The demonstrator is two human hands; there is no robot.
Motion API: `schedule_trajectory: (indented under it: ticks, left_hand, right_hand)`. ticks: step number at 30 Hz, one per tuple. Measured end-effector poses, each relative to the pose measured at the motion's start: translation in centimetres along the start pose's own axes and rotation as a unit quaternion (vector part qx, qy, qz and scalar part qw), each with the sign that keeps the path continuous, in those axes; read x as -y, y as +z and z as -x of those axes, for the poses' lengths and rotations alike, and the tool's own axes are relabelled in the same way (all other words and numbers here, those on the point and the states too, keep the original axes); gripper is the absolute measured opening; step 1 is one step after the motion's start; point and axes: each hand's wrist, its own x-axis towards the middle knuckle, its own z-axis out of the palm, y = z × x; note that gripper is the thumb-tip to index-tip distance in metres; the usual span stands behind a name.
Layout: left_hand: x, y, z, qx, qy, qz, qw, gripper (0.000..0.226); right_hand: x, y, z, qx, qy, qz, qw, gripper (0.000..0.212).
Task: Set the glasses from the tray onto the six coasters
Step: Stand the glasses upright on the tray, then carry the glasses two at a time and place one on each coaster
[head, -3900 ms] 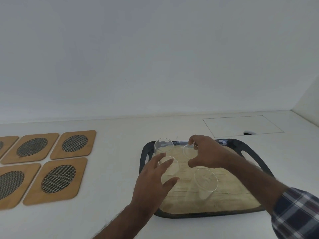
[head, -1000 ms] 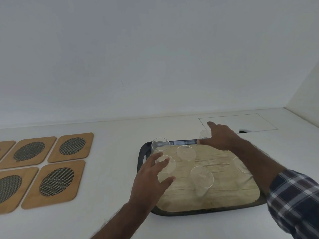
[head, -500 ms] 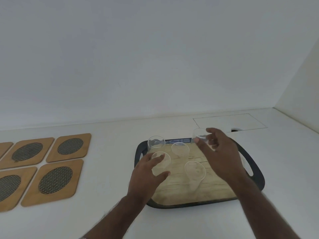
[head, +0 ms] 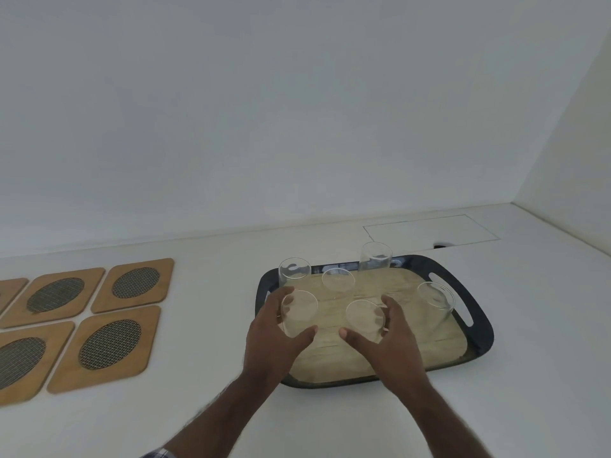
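Both hands [head: 330,338] cup glasses [head: 299,312] near tray's [head: 476,342] front-left edge.

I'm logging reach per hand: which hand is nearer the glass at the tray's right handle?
The right hand. It sits just left of that glass, cupped around the front-middle glass. The left hand is farther off, at the tray's left side.

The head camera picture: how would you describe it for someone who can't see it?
Two bare hands, left hand and right hand, each curl around a clear glass on a dark tray holding six glasses. Wooden coasters lie empty to its left.
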Motion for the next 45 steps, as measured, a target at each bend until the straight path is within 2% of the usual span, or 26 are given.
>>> schedule_trajectory:
  ticks: [6, 10, 15, 22, 26, 31, 35, 39, 45]
  left_hand:
    - [0.5, -0.6, 1.1, -0.001, 0.001, 0.008, 1.0, 0.085]
    - [0.5, -0.5, 1.2, 0.006, -0.019, 0.016, 1.0, 0.086]
    - [0.5, 0.0, 1.6, 0.034, -0.059, 0.023, 0.997, 0.097]
    - [0.7, 1.2, 2.1, 0.023, -0.065, -0.007, 0.998, 0.095]
    - [1.1, 1.6, 1.8, 0.017, -0.077, -0.033, 0.996, 0.098]
    - [1.1, 1.8, 1.7, 0.009, -0.089, -0.033, 0.995, 0.076]
    - [0.7, 1.7, 1.9, -0.019, -0.09, 0.03, 0.995, 0.066]
    - [-0.3, 0.9, 1.9, -0.046, -0.072, 0.108, 0.991, 0.068]
    - [-1.4, -1.8, 1.2, -0.07, -0.038, 0.117, 0.99, 0.072]
  right_hand:
    - [-1.8, 1.4, 0.0, 0.003, -0.007, -0.014, 1.0, 0.078]
    - [-2.8, 2.0, 0.1, 0.01, 0.003, -0.011, 1.0, 0.083]
    - [-3.3, 2.4, 0.2, 0.007, 0.007, -0.038, 0.999, 0.085]
    - [-3.6, 2.8, 0.8, -0.036, 0.0, -0.062, 0.997, 0.059]
    - [-3.1, 2.3, 1.1, -0.064, -0.018, -0.07, 0.995, 0.06]
    - [-2.0, 2.0, 1.2, -0.072, -0.054, -0.065, 0.994, 0.063]
    - [-1.4, 1.8, 1.2, -0.058, -0.066, -0.075, 0.993, 0.068]
    - [-0.7, 1.8, 1.1, -0.049, -0.085, -0.087, 0.991, 0.067]
    - [1.6, 2.8, 1.1, -0.038, -0.119, -0.105, 0.987, 0.067]
